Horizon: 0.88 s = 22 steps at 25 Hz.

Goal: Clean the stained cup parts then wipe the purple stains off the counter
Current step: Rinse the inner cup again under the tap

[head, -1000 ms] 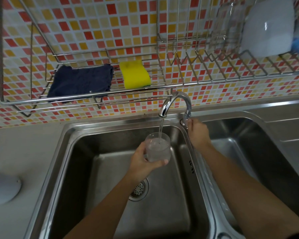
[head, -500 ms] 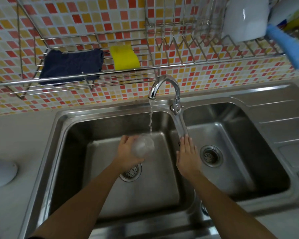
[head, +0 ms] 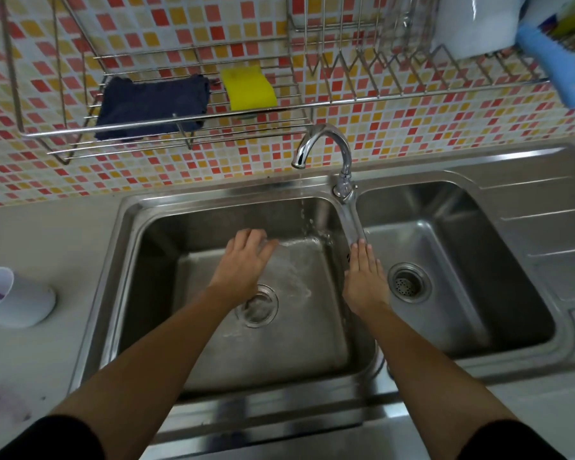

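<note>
We see both of the person's hands over a double steel sink. The left hand reaches into the left basin, palm down; a clear cup seems to lie under its fingers, tipped so water spills across the basin floor, but blur keeps us from telling whether the fingers grip it. The right hand lies flat on the divider between the two basins, fingers straight and together, holding nothing, its fingertips near the base of the faucet. A thin stream of water falls from the spout into the far part of the left basin.

On the table left of the sink, a white cup part lies on its side with a purple streak inside. A faint purple stain marks the table at the near left corner.

On the wire rack on the tiled wall above rest a dark blue cloth and a yellow sponge, side by side.
</note>
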Motion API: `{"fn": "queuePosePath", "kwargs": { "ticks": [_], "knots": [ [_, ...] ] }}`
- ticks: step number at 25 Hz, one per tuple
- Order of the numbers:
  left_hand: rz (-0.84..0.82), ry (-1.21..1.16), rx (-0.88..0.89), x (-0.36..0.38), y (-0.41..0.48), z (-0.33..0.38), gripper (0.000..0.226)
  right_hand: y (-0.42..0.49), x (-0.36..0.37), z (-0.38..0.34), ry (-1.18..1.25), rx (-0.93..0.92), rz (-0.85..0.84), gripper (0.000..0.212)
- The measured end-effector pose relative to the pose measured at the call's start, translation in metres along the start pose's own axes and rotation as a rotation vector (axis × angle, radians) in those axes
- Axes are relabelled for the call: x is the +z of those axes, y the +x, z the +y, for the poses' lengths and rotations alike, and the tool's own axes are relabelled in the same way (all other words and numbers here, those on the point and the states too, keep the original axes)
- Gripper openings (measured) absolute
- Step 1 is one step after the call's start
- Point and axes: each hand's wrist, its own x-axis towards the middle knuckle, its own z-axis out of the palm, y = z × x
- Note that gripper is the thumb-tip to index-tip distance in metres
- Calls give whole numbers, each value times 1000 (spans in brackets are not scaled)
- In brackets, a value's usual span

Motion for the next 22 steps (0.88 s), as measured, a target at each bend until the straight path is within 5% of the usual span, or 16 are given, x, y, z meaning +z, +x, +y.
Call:
{"fn": "queuePosePath", "kwargs": {
  "ticks": [4,9,12,18,22],
  "knots": [
    [129,-12,45,-17,-7,-11,84,-6,-9,-12,-22,-30,-20,58],
    [13,-820,-542,-25,-48,-54,85,-26,-16,-70,7,-102,1,57],
    [59,-1167,-664,-45,-94,-92,74,-38,-15,-135,22,-176,14,58],
    [251,-1340,-577,-108,-167,-205,82,-59,4,-308,91,-380,41,61],
    [369,-1212,-611,-128,-215,-304,84,-72,25,-402,114,-483,25,59]
  ]
}}
